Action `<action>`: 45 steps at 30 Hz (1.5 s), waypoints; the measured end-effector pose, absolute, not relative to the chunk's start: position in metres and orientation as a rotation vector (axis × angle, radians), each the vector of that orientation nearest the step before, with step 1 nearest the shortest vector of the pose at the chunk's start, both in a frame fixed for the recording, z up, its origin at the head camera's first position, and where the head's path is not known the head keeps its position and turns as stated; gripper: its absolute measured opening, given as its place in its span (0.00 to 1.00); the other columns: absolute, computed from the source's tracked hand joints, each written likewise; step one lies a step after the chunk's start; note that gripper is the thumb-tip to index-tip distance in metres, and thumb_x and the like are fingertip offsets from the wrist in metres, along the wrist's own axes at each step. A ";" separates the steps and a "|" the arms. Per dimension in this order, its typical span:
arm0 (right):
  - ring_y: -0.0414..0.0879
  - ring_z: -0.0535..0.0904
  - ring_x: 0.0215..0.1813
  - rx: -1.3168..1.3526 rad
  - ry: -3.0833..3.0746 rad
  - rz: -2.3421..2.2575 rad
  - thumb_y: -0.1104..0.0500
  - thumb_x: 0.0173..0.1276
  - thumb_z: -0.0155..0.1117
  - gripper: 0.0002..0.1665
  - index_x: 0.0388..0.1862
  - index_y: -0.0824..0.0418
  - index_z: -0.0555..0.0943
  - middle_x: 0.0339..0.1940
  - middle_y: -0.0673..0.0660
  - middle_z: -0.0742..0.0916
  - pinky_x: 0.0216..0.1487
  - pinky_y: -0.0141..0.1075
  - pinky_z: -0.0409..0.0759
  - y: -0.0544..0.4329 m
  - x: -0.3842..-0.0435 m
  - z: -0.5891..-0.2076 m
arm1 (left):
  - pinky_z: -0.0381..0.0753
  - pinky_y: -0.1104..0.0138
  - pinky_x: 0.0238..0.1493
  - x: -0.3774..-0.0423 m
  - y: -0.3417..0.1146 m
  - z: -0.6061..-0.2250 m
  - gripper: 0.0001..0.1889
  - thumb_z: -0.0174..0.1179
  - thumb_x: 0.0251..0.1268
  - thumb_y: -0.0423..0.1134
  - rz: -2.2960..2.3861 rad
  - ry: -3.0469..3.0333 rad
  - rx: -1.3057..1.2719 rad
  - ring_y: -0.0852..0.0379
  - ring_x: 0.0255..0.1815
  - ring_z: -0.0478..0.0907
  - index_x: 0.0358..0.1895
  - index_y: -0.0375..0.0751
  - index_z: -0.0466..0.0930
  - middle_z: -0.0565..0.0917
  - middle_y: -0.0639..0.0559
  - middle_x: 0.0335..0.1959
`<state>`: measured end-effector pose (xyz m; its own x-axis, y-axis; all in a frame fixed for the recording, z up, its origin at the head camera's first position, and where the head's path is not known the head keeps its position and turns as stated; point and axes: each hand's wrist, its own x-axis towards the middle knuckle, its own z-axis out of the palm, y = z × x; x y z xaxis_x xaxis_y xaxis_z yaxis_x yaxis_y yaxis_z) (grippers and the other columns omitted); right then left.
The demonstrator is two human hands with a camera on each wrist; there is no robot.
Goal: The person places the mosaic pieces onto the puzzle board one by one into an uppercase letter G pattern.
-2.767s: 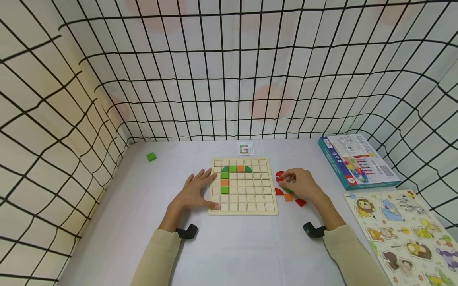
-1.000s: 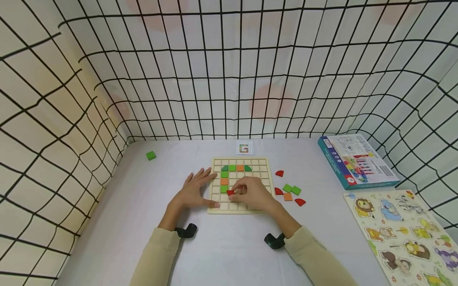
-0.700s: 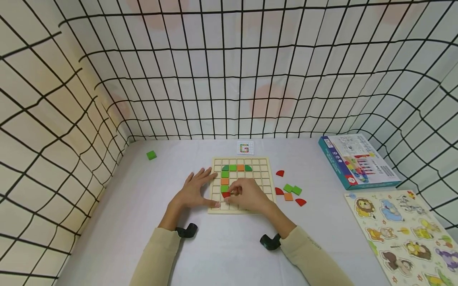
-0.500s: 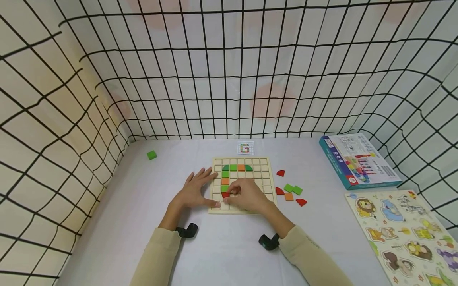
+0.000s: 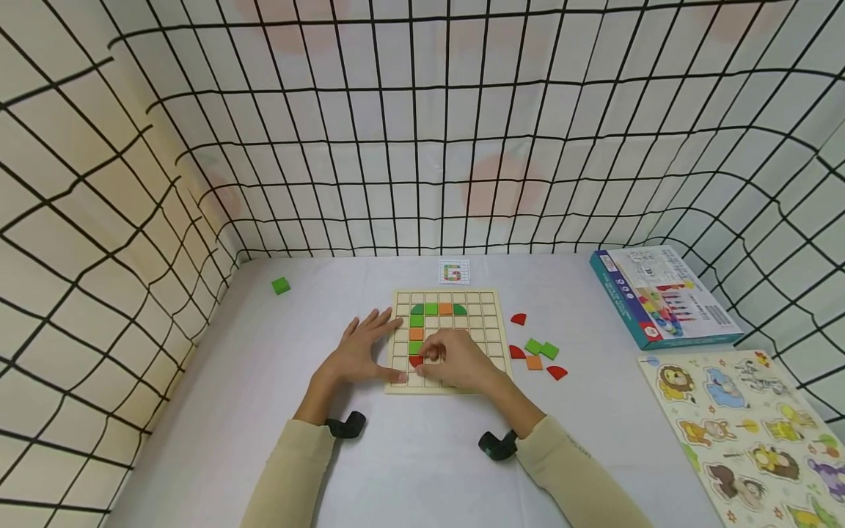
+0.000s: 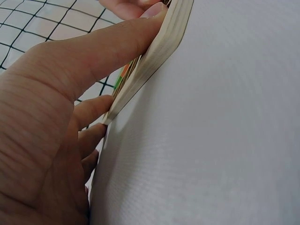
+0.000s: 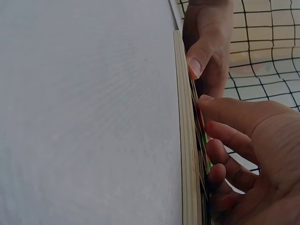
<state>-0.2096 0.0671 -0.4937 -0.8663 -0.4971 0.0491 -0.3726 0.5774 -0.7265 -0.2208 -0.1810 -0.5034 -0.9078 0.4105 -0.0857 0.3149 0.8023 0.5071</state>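
Observation:
A wooden grid board (image 5: 491, 391) lies flat on the table. Spread along its left edge, my left hand (image 5: 359, 356) rests its thumb on the lower left corner and its fingertips further up; the left wrist view shows the thumb (image 6: 117, 40) lying over the rim. My right hand (image 5: 458, 359) pinches a red quarter-circle tile (image 5: 415, 361) between thumb and index finger, at the cell below a green square tile (image 5: 415, 347). Above that sit an orange square tile (image 5: 416, 334) and more tiles up to the top row. In the right wrist view the fingers partly hide the red tile.
Right of the board lie loose tiles: red quarter circles (image 5: 557, 372), green squares (image 5: 549, 350) and an orange square (image 5: 533, 362). A pattern card (image 5: 454, 272) sits behind the board. Green tiles (image 5: 280, 285) lie far left. At right are a box (image 5: 667, 297) and an animal puzzle board (image 5: 746, 433).
My right hand has carried a red quarter-circle tile leftward from the loose tiles onto the board, below the lowest green tile. Over the last half second it barely moves. The left hand stays put.

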 end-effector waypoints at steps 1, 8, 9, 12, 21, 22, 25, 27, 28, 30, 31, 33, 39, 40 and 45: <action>0.41 0.74 0.33 -0.747 2.643 -1.169 0.54 0.61 0.80 0.09 0.39 0.54 0.90 0.28 0.45 0.82 0.35 0.32 0.73 0.068 -0.210 -0.493 | 0.34 0.42 0.84 -0.221 -0.181 -0.503 0.58 0.75 0.45 0.68 0.736 2.799 0.572 0.46 0.88 0.41 0.82 0.57 0.59 0.51 0.53 0.86; 0.41 0.74 0.32 -0.761 2.630 -1.209 0.56 0.62 0.78 0.07 0.38 0.54 0.90 0.28 0.45 0.82 0.34 0.31 0.73 0.071 -0.211 -0.493 | 0.34 0.42 0.84 -0.223 -0.180 -0.500 0.58 0.75 0.45 0.68 0.727 2.804 0.594 0.46 0.88 0.41 0.82 0.57 0.59 0.51 0.53 0.86; 0.41 0.74 0.31 -0.759 2.623 -1.224 0.57 0.62 0.78 0.07 0.38 0.54 0.90 0.28 0.45 0.82 0.33 0.31 0.73 0.071 -0.211 -0.494 | 0.35 0.41 0.84 -0.222 -0.180 -0.500 0.58 0.75 0.45 0.68 0.730 2.803 0.595 0.46 0.88 0.41 0.82 0.57 0.59 0.51 0.53 0.86; 0.42 0.74 0.30 -0.726 2.603 -1.255 0.56 0.63 0.78 0.07 0.40 0.53 0.89 0.29 0.46 0.83 0.32 0.31 0.73 0.076 -0.212 -0.494 | 0.35 0.41 0.84 -0.222 -0.180 -0.501 0.58 0.76 0.45 0.68 0.730 2.798 0.586 0.45 0.88 0.41 0.82 0.57 0.59 0.51 0.53 0.86; 0.44 0.74 0.31 -0.607 2.632 -1.298 0.53 0.64 0.78 0.10 0.43 0.53 0.89 0.31 0.48 0.83 0.32 0.32 0.73 0.111 -0.214 -0.491 | 0.36 0.43 0.85 -0.222 -0.180 -0.506 0.59 0.75 0.44 0.70 0.694 2.811 0.557 0.47 0.88 0.40 0.82 0.59 0.58 0.49 0.55 0.86; 0.44 0.74 0.31 -0.598 2.642 -1.306 0.53 0.64 0.78 0.10 0.42 0.53 0.89 0.31 0.48 0.83 0.32 0.32 0.73 0.117 -0.215 -0.491 | 0.36 0.42 0.84 -0.222 -0.180 -0.506 0.59 0.75 0.44 0.70 0.693 2.813 0.557 0.47 0.88 0.40 0.82 0.59 0.58 0.50 0.55 0.86; 0.43 0.74 0.31 -0.562 2.677 -1.328 0.54 0.63 0.78 0.10 0.41 0.55 0.89 0.32 0.49 0.83 0.32 0.31 0.73 0.134 -0.217 -0.490 | 0.36 0.42 0.84 -0.221 -0.180 -0.505 0.59 0.75 0.44 0.68 0.705 2.806 0.558 0.47 0.88 0.40 0.82 0.58 0.58 0.50 0.54 0.86; 0.43 0.73 0.31 -0.534 2.715 -1.319 0.54 0.62 0.78 0.10 0.41 0.55 0.89 0.31 0.49 0.83 0.32 0.31 0.72 0.146 -0.218 -0.490 | 0.35 0.42 0.84 -0.221 -0.180 -0.504 0.59 0.76 0.44 0.68 0.718 2.802 0.562 0.46 0.88 0.40 0.82 0.57 0.59 0.50 0.53 0.86; 0.43 0.73 0.31 -0.524 2.739 -1.303 0.54 0.62 0.78 0.10 0.41 0.55 0.90 0.31 0.49 0.84 0.32 0.32 0.71 0.152 -0.219 -0.490 | 0.35 0.41 0.84 -0.221 -0.180 -0.504 0.59 0.76 0.44 0.68 0.728 2.800 0.565 0.45 0.88 0.40 0.82 0.56 0.59 0.51 0.53 0.86; 0.43 0.73 0.31 -0.479 2.773 -1.275 0.54 0.62 0.79 0.11 0.41 0.55 0.90 0.31 0.50 0.84 0.32 0.32 0.71 0.164 -0.219 -0.488 | 0.35 0.42 0.84 -0.220 -0.180 -0.504 0.59 0.76 0.44 0.68 0.726 2.799 0.562 0.46 0.88 0.40 0.82 0.57 0.59 0.50 0.53 0.86; 0.43 0.72 0.31 -0.447 2.790 -1.259 0.53 0.62 0.79 0.11 0.41 0.55 0.90 0.31 0.50 0.84 0.32 0.32 0.70 0.170 -0.220 -0.487 | 0.35 0.42 0.84 -0.220 -0.180 -0.504 0.59 0.76 0.44 0.68 0.724 2.800 0.562 0.46 0.88 0.40 0.82 0.57 0.59 0.50 0.53 0.86; 0.45 0.73 0.31 -0.380 2.803 -1.242 0.52 0.63 0.78 0.12 0.43 0.54 0.89 0.33 0.51 0.83 0.30 0.33 0.71 0.182 -0.219 -0.486 | 0.35 0.42 0.84 -0.221 -0.179 -0.504 0.59 0.76 0.44 0.68 0.721 2.801 0.561 0.46 0.88 0.40 0.82 0.57 0.59 0.50 0.53 0.86; 0.48 0.74 0.38 -0.209 2.841 -1.177 0.49 0.64 0.77 0.15 0.47 0.52 0.88 0.37 0.53 0.83 0.30 0.33 0.74 0.215 -0.217 -0.485 | 0.35 0.41 0.84 -0.221 -0.179 -0.505 0.59 0.76 0.43 0.68 0.733 2.801 0.565 0.45 0.88 0.40 0.82 0.56 0.59 0.50 0.53 0.86; 0.48 0.74 0.39 -0.194 2.847 -1.164 0.48 0.64 0.77 0.16 0.48 0.52 0.88 0.38 0.53 0.83 0.32 0.33 0.74 0.220 -0.216 -0.485 | 0.35 0.41 0.84 -0.221 -0.179 -0.505 0.59 0.76 0.43 0.68 0.733 2.800 0.564 0.45 0.88 0.40 0.82 0.56 0.59 0.50 0.53 0.86; 0.49 0.73 0.40 -0.171 2.878 -1.128 0.47 0.65 0.76 0.17 0.48 0.53 0.89 0.37 0.54 0.83 0.31 0.34 0.74 0.243 -0.212 -0.488 | 0.35 0.41 0.84 -0.221 -0.178 -0.505 0.60 0.76 0.43 0.68 0.734 2.801 0.555 0.46 0.88 0.40 0.82 0.56 0.59 0.50 0.53 0.86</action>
<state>-0.2123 0.2428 -0.4882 -0.9929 -0.1192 -0.0020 -0.0861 0.7288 -0.6793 -0.2207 -0.1782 -0.5045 -0.9113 0.4019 -0.0897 0.3063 0.8071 0.5047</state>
